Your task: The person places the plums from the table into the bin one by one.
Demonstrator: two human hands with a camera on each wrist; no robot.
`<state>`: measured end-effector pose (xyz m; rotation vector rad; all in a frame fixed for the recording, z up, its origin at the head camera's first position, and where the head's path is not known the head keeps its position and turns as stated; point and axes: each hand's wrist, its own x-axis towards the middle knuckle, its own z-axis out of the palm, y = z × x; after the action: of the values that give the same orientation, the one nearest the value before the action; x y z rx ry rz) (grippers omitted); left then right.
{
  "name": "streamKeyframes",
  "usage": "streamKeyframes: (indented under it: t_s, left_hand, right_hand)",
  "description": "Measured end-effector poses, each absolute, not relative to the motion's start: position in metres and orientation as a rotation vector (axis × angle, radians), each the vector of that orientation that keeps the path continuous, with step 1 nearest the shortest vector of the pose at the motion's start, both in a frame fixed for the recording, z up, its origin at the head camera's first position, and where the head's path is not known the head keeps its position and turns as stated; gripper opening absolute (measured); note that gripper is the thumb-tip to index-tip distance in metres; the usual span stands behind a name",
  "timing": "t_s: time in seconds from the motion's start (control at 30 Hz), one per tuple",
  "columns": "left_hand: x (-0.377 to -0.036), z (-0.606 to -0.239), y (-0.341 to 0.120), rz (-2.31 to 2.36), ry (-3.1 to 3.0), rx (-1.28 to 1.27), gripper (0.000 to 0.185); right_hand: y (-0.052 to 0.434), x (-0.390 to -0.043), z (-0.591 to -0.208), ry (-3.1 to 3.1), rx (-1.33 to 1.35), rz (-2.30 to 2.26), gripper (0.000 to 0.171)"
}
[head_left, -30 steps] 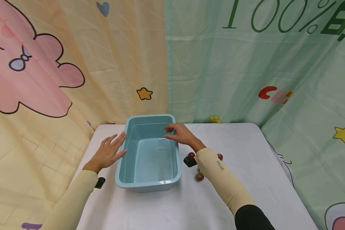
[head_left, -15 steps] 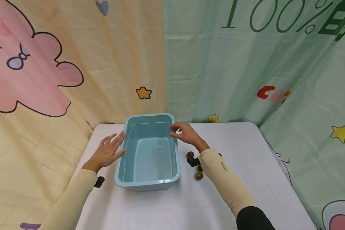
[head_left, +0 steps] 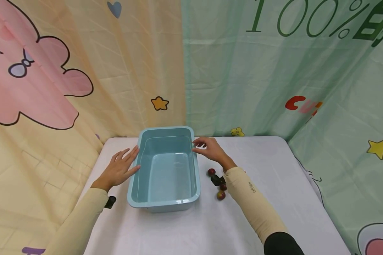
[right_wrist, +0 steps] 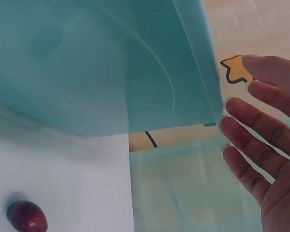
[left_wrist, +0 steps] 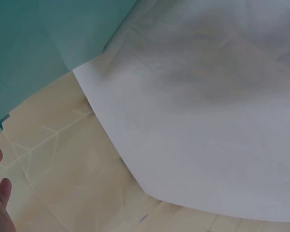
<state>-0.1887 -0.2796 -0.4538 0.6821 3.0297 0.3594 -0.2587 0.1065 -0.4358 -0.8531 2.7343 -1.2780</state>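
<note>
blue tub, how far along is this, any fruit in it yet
Done: the light blue plastic tub stands on the white table; no fruit shows inside it. In hand: the left hand lies flat against its left wall, the right hand is at its right rim. Left: the small dark red fruits lie on the table.

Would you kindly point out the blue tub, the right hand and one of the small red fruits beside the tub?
blue tub (head_left: 163, 204): head view, on its near rim.
right hand (head_left: 213, 150): head view, on the back of the hand by the tub's right rim.
red fruit (head_left: 211, 172): head view, on its middle.
</note>
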Motion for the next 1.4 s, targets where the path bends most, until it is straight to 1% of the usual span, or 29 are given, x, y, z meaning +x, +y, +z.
streamKeyframes:
  t_s: [0.53,0.8,1.07,1.27,1.4]
  left_hand:
    - [-0.188,-0.455,-0.28,0.372,3.034,0.683,0.075]
    - [-0.188,-0.455,-0.28,0.363,3.036,0.686,0.075]
    - [-0.188,-0.453,-0.28,0.379,3.039,0.684,0.076]
    - [-0.189,-0.453,-0.28,0.377,3.04,0.686,0.075]
    - [-0.189,-0.453,-0.28,0.386,3.035,0.689,0.075]
  right_hand:
    - [0.119,-0.257,-0.448,2.731,-0.674,-1.232,0.037]
    - [0.125,-0.255,-0.458,2.707,-0.632,-1.265,0.033]
    - [0.134,-0.256,-0.475,2.717,-0.636,-1.235,0.034]
    - [0.141,-0.255,-0.489,2.716,-0.57,-1.207,0.034]
    - [0.144,-0.253,-0.498,2.704,-0.468,-1.194,0.035]
